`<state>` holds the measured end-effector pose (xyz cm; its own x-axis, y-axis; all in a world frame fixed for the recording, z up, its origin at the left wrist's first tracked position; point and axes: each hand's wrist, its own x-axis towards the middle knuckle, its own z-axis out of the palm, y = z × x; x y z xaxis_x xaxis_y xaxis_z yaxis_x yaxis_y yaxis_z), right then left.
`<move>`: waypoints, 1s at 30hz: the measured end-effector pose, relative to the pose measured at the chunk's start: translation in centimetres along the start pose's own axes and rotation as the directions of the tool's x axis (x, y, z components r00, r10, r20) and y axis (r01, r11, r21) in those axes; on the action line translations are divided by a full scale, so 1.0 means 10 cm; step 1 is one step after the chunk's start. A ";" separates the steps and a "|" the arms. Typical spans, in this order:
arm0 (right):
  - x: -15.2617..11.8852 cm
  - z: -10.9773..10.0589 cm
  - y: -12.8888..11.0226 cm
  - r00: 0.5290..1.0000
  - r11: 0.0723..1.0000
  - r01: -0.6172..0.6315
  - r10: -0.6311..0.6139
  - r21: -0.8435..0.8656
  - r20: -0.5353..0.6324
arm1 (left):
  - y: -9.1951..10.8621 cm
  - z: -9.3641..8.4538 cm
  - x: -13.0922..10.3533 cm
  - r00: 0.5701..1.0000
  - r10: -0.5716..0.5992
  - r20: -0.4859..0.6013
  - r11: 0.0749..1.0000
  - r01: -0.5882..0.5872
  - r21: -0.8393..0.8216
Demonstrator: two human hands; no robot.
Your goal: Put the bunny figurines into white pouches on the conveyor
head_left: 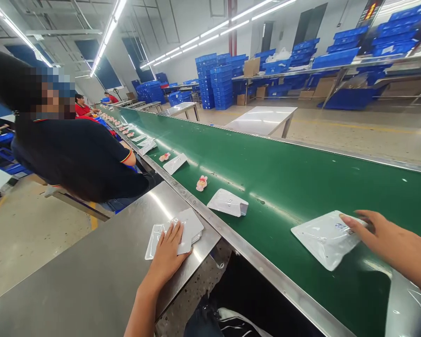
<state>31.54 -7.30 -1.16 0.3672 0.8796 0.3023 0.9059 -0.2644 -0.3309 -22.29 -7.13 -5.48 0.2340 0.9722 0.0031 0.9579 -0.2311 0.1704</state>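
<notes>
My left hand lies flat, fingers slightly spread, on a small stack of white pouches at the corner of a steel table. Over the green conveyor belt, my right hand grips the upper right edge of a glossy white pouch, thumb on top; its other fingers are partly hidden. Ahead on the belt lie another white pouch with one end gaping, a pink bunny-shaped figure, a further pouch and a second pink figure.
A co-worker in a dark shirt sits at the left beside the belt. The steel table meets the belt's metal rail. Another glossy white pouch is at the lower right. Blue crates stand stacked beyond the belt.
</notes>
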 end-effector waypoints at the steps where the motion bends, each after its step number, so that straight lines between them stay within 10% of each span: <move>1: -0.01 -0.01 -0.04 1.000 0.997 0.011 -0.013 -0.081 -0.024 | 0.00 0.02 0.00 1.000 0.006 -0.018 1.000 -0.007 -0.013; 7: -0.40 -0.15 -1.17 0.945 0.937 0.325 -0.319 0.126 -0.067 | 0.10 -0.17 0.01 0.998 0.042 -0.048 0.986 -0.049 -0.162; 12: -0.73 -0.09 -2.16 0.659 0.570 0.715 -0.742 0.405 -0.120 | 0.69 -0.56 -0.03 0.955 0.249 -0.161 0.848 -0.295 -0.440; 15: -0.72 -0.02 -2.42 0.544 0.484 0.761 -0.839 0.431 -0.018 | 1.04 -0.65 0.06 0.971 0.234 -0.040 0.673 -0.192 -0.714; 21: -0.45 0.14 -2.53 0.546 0.508 0.713 -0.835 0.483 0.071 | 1.01 -0.39 0.31 0.971 0.226 0.075 0.304 0.003 -0.953; 26: -0.06 0.30 -2.75 0.446 0.499 0.437 -0.843 0.748 0.301 | 0.97 -0.16 0.36 0.993 0.025 0.117 0.054 0.116 -0.992; 30: 0.44 0.63 -3.00 0.667 0.772 0.205 -0.560 0.602 0.491 | 1.01 -0.10 0.44 0.955 -0.269 0.125 -0.203 0.071 -0.977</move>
<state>4.59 6.97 4.45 -0.3659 0.9292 -0.0518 0.6477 0.2142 -0.7312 -11.70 -5.13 -2.76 -0.0130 0.9861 -0.1659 -0.3404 0.1517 0.9280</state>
